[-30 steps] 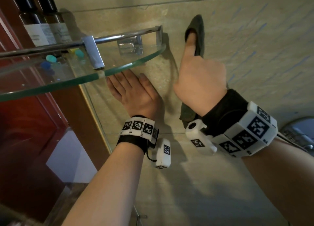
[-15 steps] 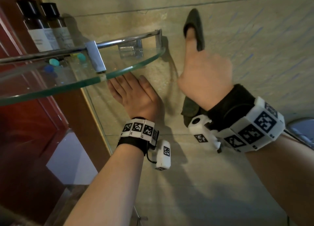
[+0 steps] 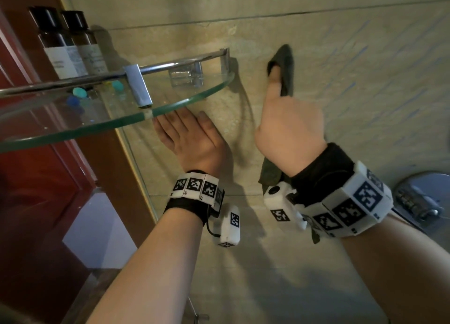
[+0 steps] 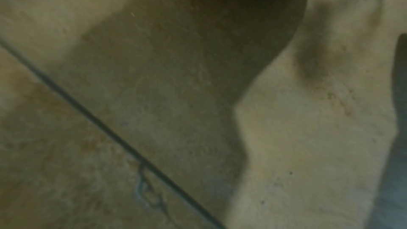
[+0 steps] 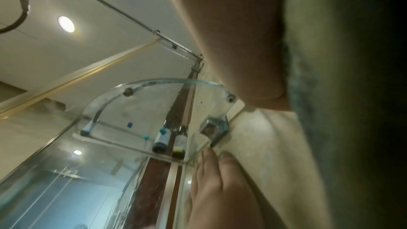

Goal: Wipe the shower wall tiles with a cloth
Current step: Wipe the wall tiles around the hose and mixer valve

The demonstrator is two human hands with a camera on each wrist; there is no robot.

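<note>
Pressing a dark, nubby cloth [image 3: 285,65] flat to the mottled beige tiles [image 3: 353,84], the right hand [image 3: 289,126] has fingers extended. Left hand [image 3: 192,138] lies spread on the wall. Beyond: curved glass shelf [image 3: 73,128], chrome rail [image 3: 170,66], two dark-capped bottles [image 3: 70,43].

Close beside the right hand [image 5: 231,41], the dark cloth [image 5: 343,111] fills the frame's edge, pressed on the beige wall tile [image 5: 264,137]. Beyond the fingers, a glass corner shelf [image 5: 136,107] carries two small bottles [image 5: 169,141]. Beneath it, the left hand's fingers [image 5: 211,177] lie flat on the tile.
</note>
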